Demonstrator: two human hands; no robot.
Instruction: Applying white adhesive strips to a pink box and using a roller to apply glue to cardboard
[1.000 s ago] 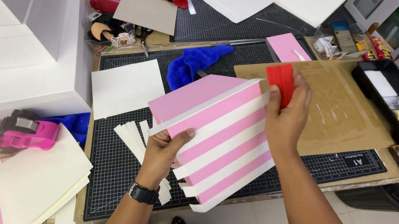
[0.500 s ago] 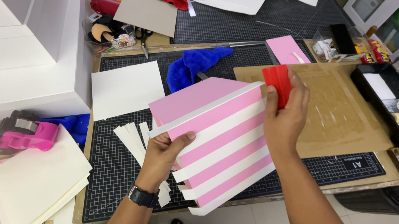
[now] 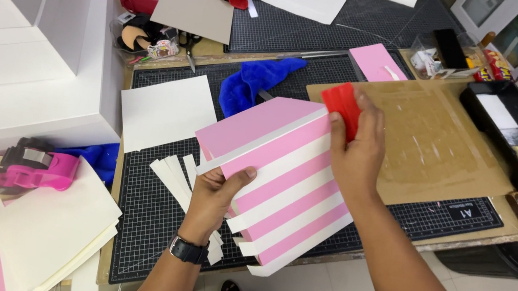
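A pink-and-white striped box is held tilted above a black cutting mat at the table's near edge. The left hand grips its lower left side, thumb curled over the striped face. The right hand presses a red scraper against the box's top right corner, fingers closed around it. White paper strips lie beneath, with a blue cloth behind.

Blue cloth, pink tape dispenser, white paper strips on cutting mat.
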